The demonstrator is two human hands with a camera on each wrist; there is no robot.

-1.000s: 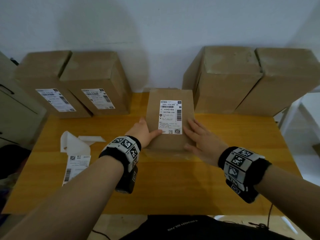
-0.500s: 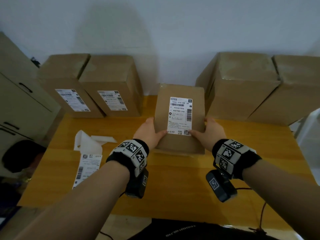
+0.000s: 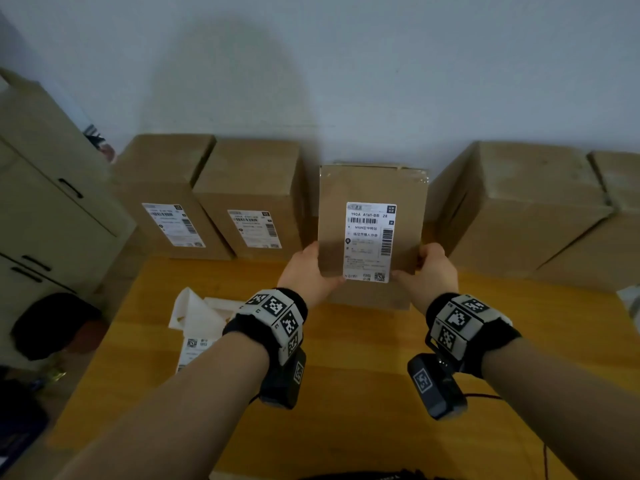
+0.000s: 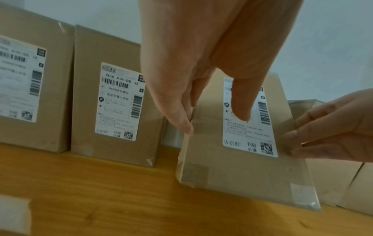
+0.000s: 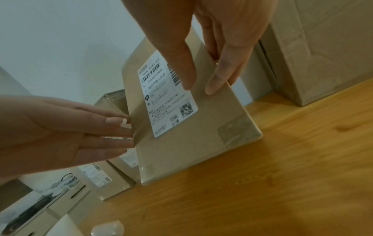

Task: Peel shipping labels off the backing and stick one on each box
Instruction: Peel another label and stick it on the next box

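A brown cardboard box (image 3: 370, 188) stands nearly upright at the back middle of the wooden table (image 3: 346, 375), between two pairs of boxes. A white shipping label (image 3: 369, 242) is stuck on the face turned towards me. My left hand (image 3: 304, 268) grips its left edge, thumb on the front and fingers along the side, as the left wrist view shows (image 4: 215, 121). My right hand (image 3: 433, 268) grips the right edge in the same way (image 5: 199, 87). The box's lower edge sits on or just above the table; I cannot tell which.
Two labelled boxes (image 3: 173, 202) (image 3: 256, 202) stand at the back left. Two bare boxes (image 3: 519, 209) (image 3: 616, 188) stand at the back right. Crumpled white backing (image 3: 194, 317) and a label strip (image 3: 194, 348) lie on the table's left. A beige cabinet (image 3: 41, 202) flanks the left side.
The box went from lying flat under my pressing hands to standing upright, further back towards the wall. Both hands shifted from its top face to its side edges.
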